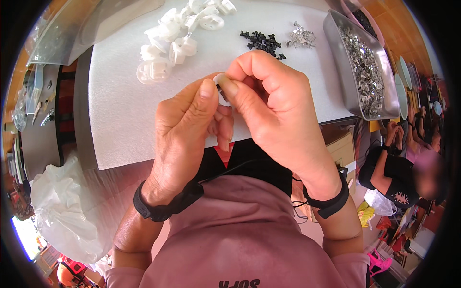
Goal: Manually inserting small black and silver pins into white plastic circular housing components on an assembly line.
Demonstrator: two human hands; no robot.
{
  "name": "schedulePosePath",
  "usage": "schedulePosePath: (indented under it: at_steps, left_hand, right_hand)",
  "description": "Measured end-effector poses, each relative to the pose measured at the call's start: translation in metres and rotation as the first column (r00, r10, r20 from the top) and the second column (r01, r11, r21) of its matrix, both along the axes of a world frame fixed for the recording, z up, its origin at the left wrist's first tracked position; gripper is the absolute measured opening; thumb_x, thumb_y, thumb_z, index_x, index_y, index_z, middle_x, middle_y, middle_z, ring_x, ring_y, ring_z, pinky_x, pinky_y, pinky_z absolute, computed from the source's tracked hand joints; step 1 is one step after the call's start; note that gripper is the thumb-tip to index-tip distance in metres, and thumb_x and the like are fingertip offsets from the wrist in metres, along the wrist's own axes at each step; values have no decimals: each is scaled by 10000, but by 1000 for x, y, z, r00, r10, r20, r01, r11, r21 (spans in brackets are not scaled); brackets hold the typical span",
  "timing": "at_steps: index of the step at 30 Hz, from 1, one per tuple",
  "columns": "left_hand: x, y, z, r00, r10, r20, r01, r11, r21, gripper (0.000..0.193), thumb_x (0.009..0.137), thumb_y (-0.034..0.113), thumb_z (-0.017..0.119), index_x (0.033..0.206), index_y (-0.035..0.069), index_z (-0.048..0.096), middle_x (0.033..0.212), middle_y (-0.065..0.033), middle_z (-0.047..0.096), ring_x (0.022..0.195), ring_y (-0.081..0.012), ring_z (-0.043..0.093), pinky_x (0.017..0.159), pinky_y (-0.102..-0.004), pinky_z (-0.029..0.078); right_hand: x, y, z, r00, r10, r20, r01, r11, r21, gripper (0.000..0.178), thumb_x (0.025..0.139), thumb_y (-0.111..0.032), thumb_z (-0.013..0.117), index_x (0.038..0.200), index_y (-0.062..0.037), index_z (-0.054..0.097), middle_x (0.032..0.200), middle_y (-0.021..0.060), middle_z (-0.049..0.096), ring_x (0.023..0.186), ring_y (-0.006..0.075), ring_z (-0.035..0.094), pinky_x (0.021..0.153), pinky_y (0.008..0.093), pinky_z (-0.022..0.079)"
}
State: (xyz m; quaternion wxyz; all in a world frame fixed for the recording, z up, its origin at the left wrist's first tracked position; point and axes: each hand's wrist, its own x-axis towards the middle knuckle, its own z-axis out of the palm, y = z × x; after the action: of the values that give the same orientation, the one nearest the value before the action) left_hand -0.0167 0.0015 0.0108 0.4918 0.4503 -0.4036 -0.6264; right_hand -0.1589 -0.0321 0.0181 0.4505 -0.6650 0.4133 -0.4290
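In front of my body, over the near part of a white foam-covered table (pixel 125 115), my two hands meet at a small white plastic part (pixel 223 100). My left hand (pixel 178 122) pinches it between thumb and fingers from the left. From the right, my right hand (pixel 281 105) is closed on it too, thumb and index finger pressing at its upper edge. A dark sliver shows beside the right thumb; fingers hide most of it. Farther off are loose white plastic parts (pixel 169 31), a heap of black cross-shaped pieces (pixel 263 43) and some small shiny metal pieces (pixel 301 35).
At the table's right edge stands a steel tray (pixel 335 55) full of metal pieces. A clear plastic bag (pixel 65 206) hangs at the lower left. To the right, another person (pixel 391 168) sits with hands together, near round containers (pixel 401 96).
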Motion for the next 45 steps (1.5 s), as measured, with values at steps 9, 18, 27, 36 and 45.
schedulePosePath:
  at_steps: [9,18,27,36,45]
  left_hand:
    - [-5,1,1,998,46,35,-44,998,-52,431,1022,319,419,1146,-57,589,671,-40,560,521,-86,514,486,-217,405]
    - [-5,1,0,994,51,101,-43,996,-79,437,1020,330,422,1135,-52,602,673,-28,563,532,-80,516,496,-212,387]
    - [-5,1,-3,995,61,75,-52,993,-107,431,1021,322,420,1132,-51,605,675,-26,564,533,-77,513,491,-216,390]
    - [-5,3,-1,993,56,107,-43,992,-120,429,1022,316,421,1143,-54,601,680,-30,566,540,-74,511,492,-212,395]
    - [-7,3,1,993,70,97,-58,991,-118,422,1023,308,419,1154,-52,596,681,-29,574,545,-73,506,492,-210,392]
  right_hand:
    - [7,4,-9,972,-161,-172,73,900,-430,85,899,57,556,867,3,498,734,35,503,601,88,488,538,231,414]
    - [6,6,-10,982,-127,-143,76,946,-316,95,914,62,527,861,-2,481,753,39,489,553,91,469,500,231,409]
    - [7,2,-12,981,-137,-138,64,899,-434,104,882,87,542,868,1,486,740,67,469,605,146,466,541,256,402]
    - [6,7,-10,984,-125,-128,62,910,-409,108,879,95,537,863,0,489,735,67,466,595,158,473,537,260,407]
    - [7,0,-11,977,-152,-152,59,871,-488,114,866,101,542,866,-2,492,752,84,484,592,191,483,542,276,412]
